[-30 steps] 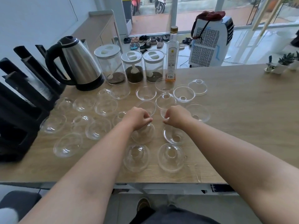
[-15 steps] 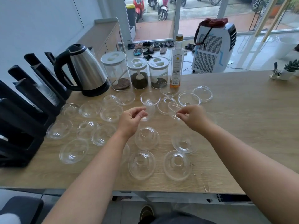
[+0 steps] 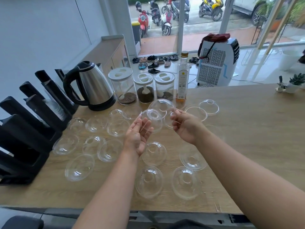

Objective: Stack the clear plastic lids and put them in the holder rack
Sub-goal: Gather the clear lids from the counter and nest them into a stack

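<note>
Several clear dome lids (image 3: 151, 154) lie scattered over the wooden table (image 3: 247, 138). My left hand (image 3: 137, 136) is raised above the table's middle, palm up, with one clear lid (image 3: 152, 117) resting against its fingertips. To its right, my right hand (image 3: 185, 127) pinches the rim of a second clear lid (image 3: 161, 104), which overlaps the first one from behind. The black holder rack (image 3: 24, 138) stands at the table's left edge, and whether its slots hold anything is hard to tell.
A steel kettle (image 3: 94, 86), three white-lidded jars (image 3: 145, 88) and a tall bottle (image 3: 182, 80) line the far side behind the lids. Small potted plants (image 3: 295, 83) sit at the far right. The table's front edge (image 3: 115, 210) runs just below my forearms.
Both hands have lifted off the table, each with a clear lid, and brought the two lids together in the air. The view has tilted upward.
</note>
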A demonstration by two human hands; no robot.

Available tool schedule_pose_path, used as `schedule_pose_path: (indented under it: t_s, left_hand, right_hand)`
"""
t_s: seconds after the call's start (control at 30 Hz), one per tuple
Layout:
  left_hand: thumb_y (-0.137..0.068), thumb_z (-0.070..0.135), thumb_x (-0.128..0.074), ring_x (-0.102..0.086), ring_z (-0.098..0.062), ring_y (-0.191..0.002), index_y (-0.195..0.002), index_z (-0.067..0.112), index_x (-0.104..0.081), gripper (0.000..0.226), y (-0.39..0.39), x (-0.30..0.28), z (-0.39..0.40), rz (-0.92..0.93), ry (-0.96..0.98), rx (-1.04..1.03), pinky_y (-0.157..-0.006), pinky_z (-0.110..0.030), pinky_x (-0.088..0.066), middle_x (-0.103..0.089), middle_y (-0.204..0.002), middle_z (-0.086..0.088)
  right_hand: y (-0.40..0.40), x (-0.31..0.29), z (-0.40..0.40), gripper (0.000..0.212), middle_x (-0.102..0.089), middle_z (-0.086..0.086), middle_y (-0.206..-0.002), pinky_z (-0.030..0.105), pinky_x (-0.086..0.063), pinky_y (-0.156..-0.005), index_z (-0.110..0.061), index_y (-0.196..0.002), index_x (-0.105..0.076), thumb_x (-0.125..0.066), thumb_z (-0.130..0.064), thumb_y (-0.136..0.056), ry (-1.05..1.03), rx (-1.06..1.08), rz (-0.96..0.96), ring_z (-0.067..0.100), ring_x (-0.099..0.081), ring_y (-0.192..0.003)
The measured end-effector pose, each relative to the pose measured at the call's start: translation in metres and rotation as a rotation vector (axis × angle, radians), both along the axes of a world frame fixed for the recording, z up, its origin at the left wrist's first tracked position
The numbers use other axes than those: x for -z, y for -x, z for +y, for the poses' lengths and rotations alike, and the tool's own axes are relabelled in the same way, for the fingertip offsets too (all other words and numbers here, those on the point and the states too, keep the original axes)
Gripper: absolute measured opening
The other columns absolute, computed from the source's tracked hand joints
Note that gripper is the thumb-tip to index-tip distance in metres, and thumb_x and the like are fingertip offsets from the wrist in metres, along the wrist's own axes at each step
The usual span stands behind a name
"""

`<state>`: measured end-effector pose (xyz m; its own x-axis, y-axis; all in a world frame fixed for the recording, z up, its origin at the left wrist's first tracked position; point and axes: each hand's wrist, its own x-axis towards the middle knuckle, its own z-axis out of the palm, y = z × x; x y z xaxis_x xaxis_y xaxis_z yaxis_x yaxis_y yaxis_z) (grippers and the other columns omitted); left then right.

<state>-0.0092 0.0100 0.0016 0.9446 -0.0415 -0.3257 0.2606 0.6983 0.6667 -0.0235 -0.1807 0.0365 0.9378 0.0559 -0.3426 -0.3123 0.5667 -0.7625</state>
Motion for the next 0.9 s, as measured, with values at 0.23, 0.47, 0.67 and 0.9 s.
schedule_pose_path:
  t_s: [0.23, 0.47, 0.67, 0.9]
  left_hand:
    - [-0.097, 0.021, -0.055, -0.074, -0.018, -0.076, -0.12, 0.001, -0.06, 0.031, 0.005, -0.002, -0.007, 0.045, 0.01, -0.014, -0.06, -0.03, -0.061, -0.073, -0.086, -0.011]
    - [-0.103, 0.022, -0.044, -0.075, -0.02, -0.076, -0.126, -0.001, -0.057, 0.035, 0.012, -0.005, -0.006, 0.082, 0.041, 0.008, -0.062, -0.031, -0.062, -0.074, -0.085, -0.011]
    - [-0.104, 0.023, -0.042, -0.074, -0.016, -0.073, -0.124, 0.002, -0.059, 0.034, 0.012, -0.004, -0.003, 0.07, 0.037, 0.006, -0.064, -0.03, -0.062, -0.075, -0.076, -0.006]
    - [-0.103, 0.026, -0.043, -0.074, -0.016, -0.073, -0.125, 0.003, -0.058, 0.035, 0.01, -0.001, 0.004, 0.076, -0.065, 0.066, -0.063, -0.029, -0.061, -0.075, -0.08, -0.007]
  right_hand:
    - [-0.006, 0.012, 0.019, 0.014, -0.059, 0.001, -0.064, 0.014, -0.044, -0.044, -0.01, -0.102, -0.066, -0.054, -0.015, -0.097, 0.083, 0.025, 0.131, 0.005, -0.051, -0.046]
    - [-0.012, 0.019, 0.031, 0.007, -0.054, -0.001, -0.063, 0.016, -0.042, -0.042, -0.01, -0.09, -0.068, -0.064, -0.016, -0.092, 0.196, 0.062, 0.166, 0.006, -0.048, -0.045]
    - [-0.011, 0.023, 0.033, 0.003, -0.057, 0.002, -0.07, 0.021, -0.045, -0.05, -0.017, -0.094, -0.064, -0.062, -0.017, -0.092, 0.233, 0.038, 0.213, 0.011, -0.048, -0.055]
    - [-0.01, 0.022, 0.029, 0.01, -0.062, 0.002, -0.067, 0.022, -0.046, -0.05, -0.016, -0.096, -0.06, -0.06, -0.006, -0.092, 0.185, 0.067, 0.172, 0.009, -0.051, -0.05]
